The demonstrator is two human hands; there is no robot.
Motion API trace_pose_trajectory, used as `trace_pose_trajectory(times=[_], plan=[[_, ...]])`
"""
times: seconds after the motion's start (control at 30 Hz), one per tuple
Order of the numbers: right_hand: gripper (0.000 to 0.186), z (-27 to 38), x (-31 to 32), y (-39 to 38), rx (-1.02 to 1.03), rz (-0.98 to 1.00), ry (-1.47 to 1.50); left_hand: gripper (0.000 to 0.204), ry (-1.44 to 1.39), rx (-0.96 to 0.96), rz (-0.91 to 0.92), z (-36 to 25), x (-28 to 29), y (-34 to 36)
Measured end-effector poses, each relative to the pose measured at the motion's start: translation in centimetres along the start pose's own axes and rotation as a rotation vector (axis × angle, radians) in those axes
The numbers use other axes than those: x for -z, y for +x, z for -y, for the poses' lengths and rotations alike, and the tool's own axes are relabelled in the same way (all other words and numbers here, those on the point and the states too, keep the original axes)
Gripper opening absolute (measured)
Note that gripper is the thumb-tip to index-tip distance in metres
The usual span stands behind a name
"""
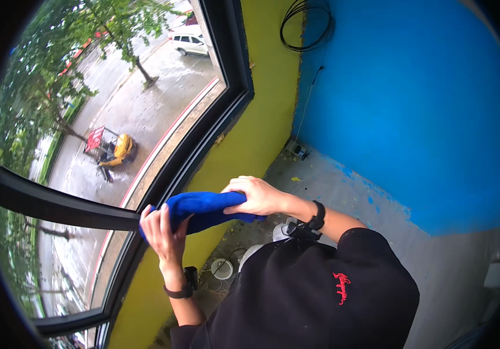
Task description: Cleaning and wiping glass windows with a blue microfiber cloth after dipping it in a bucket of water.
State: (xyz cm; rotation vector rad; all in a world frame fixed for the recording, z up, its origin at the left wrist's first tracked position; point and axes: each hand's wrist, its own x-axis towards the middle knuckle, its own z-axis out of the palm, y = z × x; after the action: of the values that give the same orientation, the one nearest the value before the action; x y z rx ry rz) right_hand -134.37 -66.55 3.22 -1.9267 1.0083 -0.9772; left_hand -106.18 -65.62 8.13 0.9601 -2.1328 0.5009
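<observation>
A bunched blue cloth (203,208) is stretched between my two hands beside the window. My left hand (165,232) grips its left end, fingers folded over the fabric, close to the dark window frame (186,160). At the other end my right hand (255,195) pinches the cloth, with the thumb below and the fingers on top. The cloth is folded and twisted, so its full size cannot be seen. Black straps with small dark devices sit on both of my wrists.
A yellow-green wall (221,157) runs under the window and meets a blue wall (407,104). Below stands a white bucket (222,269) near loose cords. A coil of black cable (306,26) hangs in the corner. Outside, a yellow forklift (123,149) is parked.
</observation>
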Motion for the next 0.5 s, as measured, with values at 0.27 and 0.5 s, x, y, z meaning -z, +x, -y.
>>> trace_pose_trajectory(times=[0.27, 0.5], plan=[[0.037, -8.8, 6.4, -6.8, -0.339, 0.215, 0.602, 0.05, -0.276, 0.194, 0.395, -8.5, -6.8, 4.4], [0.066, -10.7, 8.9, -6.3, -0.387, 0.332, 0.693, 0.035, -0.24, 0.066, 0.49, -10.5, -7.7, 7.1]])
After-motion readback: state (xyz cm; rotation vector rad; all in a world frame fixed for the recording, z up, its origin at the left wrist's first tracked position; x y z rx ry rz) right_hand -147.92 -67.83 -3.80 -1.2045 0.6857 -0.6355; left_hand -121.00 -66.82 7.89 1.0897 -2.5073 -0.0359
